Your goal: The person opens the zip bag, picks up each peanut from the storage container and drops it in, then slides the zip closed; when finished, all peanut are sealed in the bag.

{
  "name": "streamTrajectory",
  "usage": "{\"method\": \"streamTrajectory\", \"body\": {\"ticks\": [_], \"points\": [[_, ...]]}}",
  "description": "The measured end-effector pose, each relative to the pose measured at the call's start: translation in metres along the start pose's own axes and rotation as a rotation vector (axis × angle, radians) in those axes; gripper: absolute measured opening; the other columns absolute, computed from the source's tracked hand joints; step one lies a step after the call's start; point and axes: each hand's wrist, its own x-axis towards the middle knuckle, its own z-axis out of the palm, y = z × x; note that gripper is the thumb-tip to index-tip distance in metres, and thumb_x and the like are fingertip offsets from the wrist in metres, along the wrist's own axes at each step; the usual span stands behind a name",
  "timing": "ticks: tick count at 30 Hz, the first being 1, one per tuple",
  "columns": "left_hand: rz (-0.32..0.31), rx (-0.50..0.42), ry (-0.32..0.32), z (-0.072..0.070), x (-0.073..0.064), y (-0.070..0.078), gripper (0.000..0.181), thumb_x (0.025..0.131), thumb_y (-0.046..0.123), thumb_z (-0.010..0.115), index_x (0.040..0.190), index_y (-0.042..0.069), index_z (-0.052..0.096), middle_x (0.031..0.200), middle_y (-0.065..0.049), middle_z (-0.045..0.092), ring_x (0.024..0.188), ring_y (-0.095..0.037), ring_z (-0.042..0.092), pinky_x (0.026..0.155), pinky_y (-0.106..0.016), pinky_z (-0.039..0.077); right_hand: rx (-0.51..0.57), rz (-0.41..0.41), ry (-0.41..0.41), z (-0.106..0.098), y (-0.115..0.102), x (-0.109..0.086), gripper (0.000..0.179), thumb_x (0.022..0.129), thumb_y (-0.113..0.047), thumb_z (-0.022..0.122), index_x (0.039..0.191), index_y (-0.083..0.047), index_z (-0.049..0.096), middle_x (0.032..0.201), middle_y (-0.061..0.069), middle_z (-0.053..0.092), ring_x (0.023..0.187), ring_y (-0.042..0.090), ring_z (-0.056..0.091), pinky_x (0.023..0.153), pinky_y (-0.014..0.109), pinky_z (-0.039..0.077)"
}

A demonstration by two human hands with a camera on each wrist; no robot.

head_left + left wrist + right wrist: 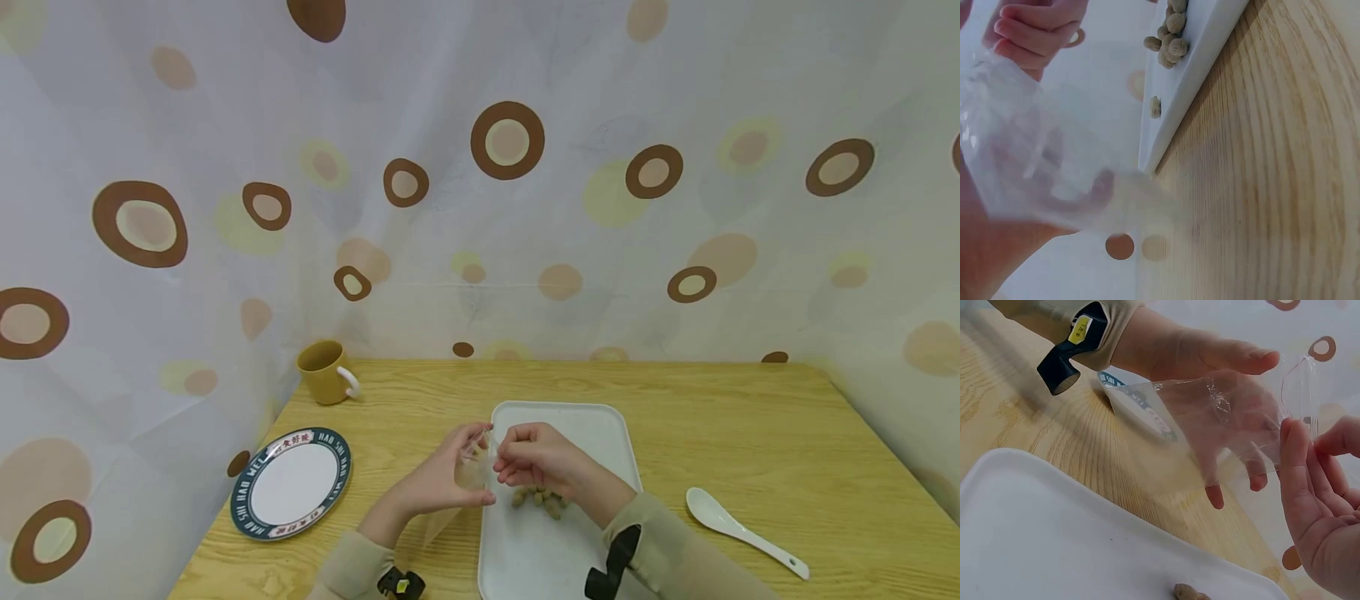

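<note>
A clear plastic zip bag (1147,437) hangs between my hands, over the tray's left edge. My right hand (543,458) pinches the bag's mouth edge between thumb and fingertips. Behind the bag, my left hand (442,477) spreads its fingers, seen through the film in the right wrist view; its thumb stands apart along the top edge. In the left wrist view the bag (1054,156) looks blurred and see-through, with no contents showing. Below my right hand, several peanuts in shells (552,505) lie on the white tray (558,554).
A blue-rimmed plate (294,483) lies at the left of the wooden table, with a yellow mug (324,375) behind it. To the right of the tray is a white spoon (738,529). A patterned curtain (525,233) hangs along the back and sides.
</note>
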Motion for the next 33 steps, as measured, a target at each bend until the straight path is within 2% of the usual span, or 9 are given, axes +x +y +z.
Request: {"method": "streamTrajectory", "body": {"ticks": [3,6,10,14,19,22,25,28,33], "points": [[0.01,-0.008,0.022,0.0007,0.0016,-0.0001,0.079,0.086,0.022,0.075,0.151,0.012,0.031,0.136,-0.013,0.045,0.127,-0.028,0.045,0.105,-0.051,0.037,-0.014,-0.004,0.012,0.0007,0.0001,0.0003,0.018,0.093,-0.002,0.052,0.078,-0.009,0.06,0.073,0.0,0.069,0.063,0.006,0.068,0.061,0.02,0.056],[0.028,-0.014,0.088,0.0015,0.0033,-0.001,0.066,0.09,0.017,0.069,0.147,0.011,0.038,0.131,-0.013,0.051,0.122,-0.027,0.05,0.103,-0.047,0.04,-0.035,-0.008,0.05,0.0015,-0.0001,-0.0003,0.016,0.092,-0.001,0.053,0.079,-0.009,0.059,0.073,0.0,0.068,0.061,0.006,0.067,0.059,0.02,0.056],[0.061,-0.014,0.166,0.0005,0.0043,-0.0023,0.056,0.089,0.01,0.068,0.142,0.011,0.047,0.126,-0.015,0.059,0.114,-0.028,0.057,0.1,-0.043,0.045,-0.055,-0.016,0.117,0.003,-0.0007,-0.0011,0.011,0.093,0.0,0.055,0.084,-0.008,0.055,0.07,0.0,0.068,0.058,0.006,0.064,0.057,0.018,0.054],[0.07,0.009,0.191,-0.001,0.0045,-0.0053,0.052,0.089,0.007,0.069,0.138,0.012,0.052,0.122,-0.013,0.063,0.109,-0.026,0.06,0.097,-0.04,0.047,-0.057,-0.027,0.148,0.0027,-0.0004,-0.001,0.013,0.09,0.001,0.056,0.093,-0.011,0.051,0.067,-0.001,0.066,0.054,0.006,0.058,0.053,0.02,0.05],[0.067,0.023,0.178,-0.0018,0.0045,-0.0064,0.051,0.09,0.007,0.068,0.138,0.011,0.052,0.121,-0.013,0.064,0.109,-0.028,0.06,0.097,-0.043,0.047,-0.082,-0.036,0.125,0.0003,0.0002,-0.0005,0.014,0.088,0.0,0.054,0.096,-0.01,0.06,0.068,-0.002,0.062,0.055,0.009,0.053,0.052,0.023,0.047],[0.053,0.033,0.139,-0.0009,0.0042,-0.0043,0.059,0.089,0.009,0.067,0.144,0.01,0.045,0.124,-0.013,0.058,0.112,-0.03,0.056,0.098,-0.044,0.045,-0.09,-0.028,0.112,-0.0003,0.0005,-0.0006,0.024,0.089,-0.002,0.054,0.109,-0.005,0.066,0.07,-0.002,0.06,0.056,0.009,0.052,0.053,0.023,0.046],[0.016,0.054,0.098,0.0016,0.0041,-0.0023,0.073,0.086,0.018,0.072,0.15,0.012,0.036,0.131,-0.01,0.051,0.115,-0.028,0.05,0.095,-0.044,0.044,-0.088,-0.026,0.097,-0.0002,0.0005,-0.0009,0.035,0.09,-0.004,0.054,0.124,0.0,0.063,0.071,-0.001,0.059,0.059,0.009,0.051,0.054,0.023,0.044],[-0.026,0.059,0.088,0.0046,0.0045,-0.0002,0.083,0.083,0.025,0.078,0.152,0.015,0.032,0.138,-0.008,0.045,0.119,-0.025,0.047,0.094,-0.044,0.044,-0.091,-0.03,0.079,-0.0005,0.0007,-0.0011,0.041,0.091,-0.005,0.054,0.131,0.002,0.059,0.072,-0.001,0.059,0.061,0.01,0.05,0.055,0.023,0.043],[-0.037,0.05,0.1,0.0072,0.0058,0.0019,0.082,0.082,0.027,0.079,0.15,0.012,0.034,0.14,-0.008,0.044,0.121,-0.028,0.047,0.096,-0.048,0.043,-0.109,-0.028,0.064,-0.0013,0.0004,-0.0015,0.043,0.092,-0.005,0.053,0.134,0.0,0.058,0.071,-0.002,0.058,0.064,0.011,0.05,0.056,0.024,0.043]]}}
